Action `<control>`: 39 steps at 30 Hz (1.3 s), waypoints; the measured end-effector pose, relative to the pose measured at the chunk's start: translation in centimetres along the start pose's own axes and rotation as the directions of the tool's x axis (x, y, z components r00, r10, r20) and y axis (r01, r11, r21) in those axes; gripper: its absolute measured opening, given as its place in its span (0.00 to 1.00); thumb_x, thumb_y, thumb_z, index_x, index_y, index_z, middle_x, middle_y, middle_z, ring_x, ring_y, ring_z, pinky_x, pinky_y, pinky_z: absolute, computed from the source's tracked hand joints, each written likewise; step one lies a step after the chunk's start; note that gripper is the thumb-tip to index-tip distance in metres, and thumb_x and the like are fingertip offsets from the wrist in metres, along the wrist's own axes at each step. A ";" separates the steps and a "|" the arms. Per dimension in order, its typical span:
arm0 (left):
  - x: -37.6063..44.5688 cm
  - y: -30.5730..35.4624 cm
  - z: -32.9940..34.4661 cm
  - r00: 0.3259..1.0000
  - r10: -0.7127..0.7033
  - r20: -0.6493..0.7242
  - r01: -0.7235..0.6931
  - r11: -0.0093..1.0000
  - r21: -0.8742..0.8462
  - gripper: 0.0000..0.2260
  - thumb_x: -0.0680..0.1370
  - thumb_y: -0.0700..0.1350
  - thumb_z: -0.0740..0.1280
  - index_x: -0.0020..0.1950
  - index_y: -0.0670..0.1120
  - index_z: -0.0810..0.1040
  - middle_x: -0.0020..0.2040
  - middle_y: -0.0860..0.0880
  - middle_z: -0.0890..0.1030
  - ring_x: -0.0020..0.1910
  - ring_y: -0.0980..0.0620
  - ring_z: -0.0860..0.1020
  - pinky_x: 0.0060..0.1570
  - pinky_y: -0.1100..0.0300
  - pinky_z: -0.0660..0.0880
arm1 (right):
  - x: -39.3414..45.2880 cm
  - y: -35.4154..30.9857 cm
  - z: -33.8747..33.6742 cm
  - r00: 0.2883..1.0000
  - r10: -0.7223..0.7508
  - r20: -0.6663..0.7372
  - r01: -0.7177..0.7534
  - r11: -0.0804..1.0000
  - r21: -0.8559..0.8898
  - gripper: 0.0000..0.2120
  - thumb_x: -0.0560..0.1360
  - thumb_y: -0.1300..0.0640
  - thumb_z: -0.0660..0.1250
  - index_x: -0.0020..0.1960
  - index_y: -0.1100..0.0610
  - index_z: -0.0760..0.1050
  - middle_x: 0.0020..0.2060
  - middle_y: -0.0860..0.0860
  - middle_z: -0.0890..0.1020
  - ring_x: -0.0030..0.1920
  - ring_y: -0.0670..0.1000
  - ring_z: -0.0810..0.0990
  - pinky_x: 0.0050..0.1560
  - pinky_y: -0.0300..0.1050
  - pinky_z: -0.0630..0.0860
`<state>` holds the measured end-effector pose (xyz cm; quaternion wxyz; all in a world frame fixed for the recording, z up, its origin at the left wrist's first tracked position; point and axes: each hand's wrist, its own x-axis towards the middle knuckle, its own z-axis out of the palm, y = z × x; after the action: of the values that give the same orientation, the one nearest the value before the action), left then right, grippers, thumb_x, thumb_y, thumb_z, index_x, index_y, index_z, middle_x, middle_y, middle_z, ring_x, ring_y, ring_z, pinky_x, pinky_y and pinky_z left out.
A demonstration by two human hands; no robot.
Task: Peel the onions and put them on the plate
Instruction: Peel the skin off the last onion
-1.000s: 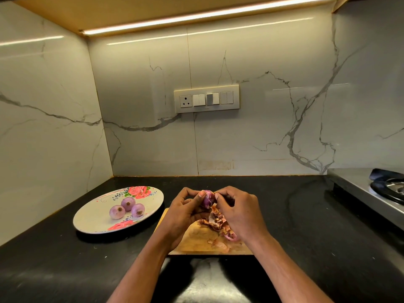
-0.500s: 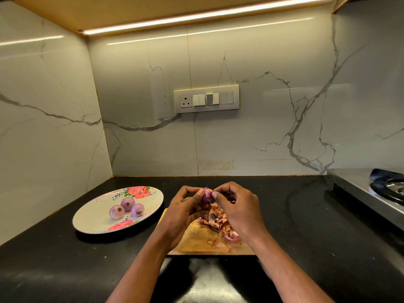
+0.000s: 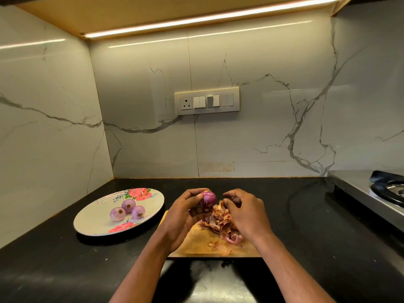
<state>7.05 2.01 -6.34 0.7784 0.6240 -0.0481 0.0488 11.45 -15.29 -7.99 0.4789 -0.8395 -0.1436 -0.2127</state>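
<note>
My left hand (image 3: 180, 217) grips a small purple onion (image 3: 208, 199) between thumb and fingers, above the wooden cutting board (image 3: 196, 246). A short gap to the right, my right hand (image 3: 244, 212) hovers over a heap of brown onion skins (image 3: 219, 220); its fingers are curled, and I cannot make out anything pinched between them. Three peeled onions (image 3: 127, 209) lie together on the floral plate (image 3: 91, 219) at the left.
The black countertop (image 3: 306, 215) fills a corner between marble walls. A steel gas stove (image 3: 371, 193) stands at the right edge. A switch panel (image 3: 206, 101) sits on the back wall. Loose peel scraps (image 3: 220, 247) lie on the board's near part.
My right hand has come off the onion and moved a little right, over the skins. The onion, which both hands were working on, now shows more fully in my left hand.
</note>
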 end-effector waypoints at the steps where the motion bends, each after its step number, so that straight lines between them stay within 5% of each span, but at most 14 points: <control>1: 0.0 0.0 0.0 1.000 -0.003 -0.008 0.003 1.000 0.000 0.12 0.83 0.40 0.60 0.64 0.43 0.78 0.63 0.39 0.79 0.59 0.41 0.81 0.54 0.53 0.80 | -0.1 -0.2 0.0 1.000 -0.012 0.016 0.013 1.000 -0.025 0.12 0.79 0.58 0.69 0.61 0.51 0.80 0.53 0.46 0.84 0.50 0.40 0.79 0.43 0.24 0.72; 4: 0.0 0.2 0.0 1.000 -0.006 -0.024 0.006 1.000 -0.008 0.12 0.83 0.41 0.59 0.65 0.44 0.78 0.62 0.40 0.79 0.59 0.41 0.80 0.54 0.53 0.80 | -0.2 -0.4 -0.1 0.998 -0.061 0.019 0.061 0.998 -0.033 0.15 0.78 0.60 0.70 0.63 0.49 0.79 0.56 0.45 0.83 0.55 0.42 0.80 0.51 0.29 0.73; 9: 0.0 0.2 0.0 0.998 0.012 -0.056 -0.012 1.000 -0.006 0.10 0.83 0.40 0.61 0.63 0.43 0.77 0.59 0.42 0.80 0.56 0.44 0.82 0.50 0.57 0.81 | -0.3 -1.2 -0.3 0.992 -0.109 0.059 0.101 0.987 0.125 0.12 0.78 0.50 0.70 0.62 0.45 0.80 0.53 0.40 0.83 0.54 0.37 0.79 0.45 0.24 0.72; 13: 0.2 0.0 -0.1 0.999 0.043 -0.028 -0.043 0.999 -0.014 0.13 0.77 0.42 0.69 0.62 0.44 0.78 0.55 0.43 0.84 0.54 0.45 0.84 0.51 0.56 0.80 | -0.6 -1.6 -0.1 0.985 -0.156 0.069 0.144 0.977 0.155 0.13 0.77 0.47 0.71 0.61 0.44 0.81 0.51 0.38 0.84 0.53 0.36 0.80 0.50 0.26 0.76; 19: 0.5 -0.3 -0.7 0.988 0.157 -0.002 -0.154 0.973 0.171 0.19 0.71 0.46 0.74 0.62 0.48 0.79 0.57 0.48 0.84 0.58 0.50 0.83 0.58 0.54 0.79 | -0.6 -1.3 -0.1 0.974 -0.227 0.024 0.225 0.972 0.074 0.12 0.77 0.47 0.70 0.59 0.46 0.82 0.49 0.39 0.85 0.51 0.36 0.81 0.50 0.27 0.77; 30: 0.7 -1.0 -0.6 0.984 0.177 -0.024 -0.162 0.942 0.294 0.19 0.71 0.46 0.75 0.62 0.51 0.80 0.59 0.52 0.83 0.60 0.56 0.80 0.56 0.60 0.79 | -0.8 -0.9 0.4 0.978 -0.207 -0.027 0.208 0.976 0.059 0.06 0.77 0.51 0.71 0.52 0.49 0.84 0.40 0.40 0.84 0.43 0.38 0.82 0.45 0.31 0.79; 39: 0.8 -1.0 -0.8 0.981 0.192 -0.030 -0.176 0.945 0.274 0.20 0.71 0.48 0.75 0.62 0.51 0.80 0.59 0.52 0.84 0.60 0.54 0.81 0.60 0.56 0.78 | -0.6 -0.8 0.4 0.994 -0.113 -0.003 0.111 0.970 0.215 0.07 0.79 0.52 0.69 0.55 0.47 0.84 0.45 0.41 0.85 0.47 0.40 0.84 0.50 0.37 0.82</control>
<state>8.00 2.62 -7.41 0.6792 0.7153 -0.0769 0.1449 10.66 -14.60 -7.83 0.5535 -0.7744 -0.2149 -0.2186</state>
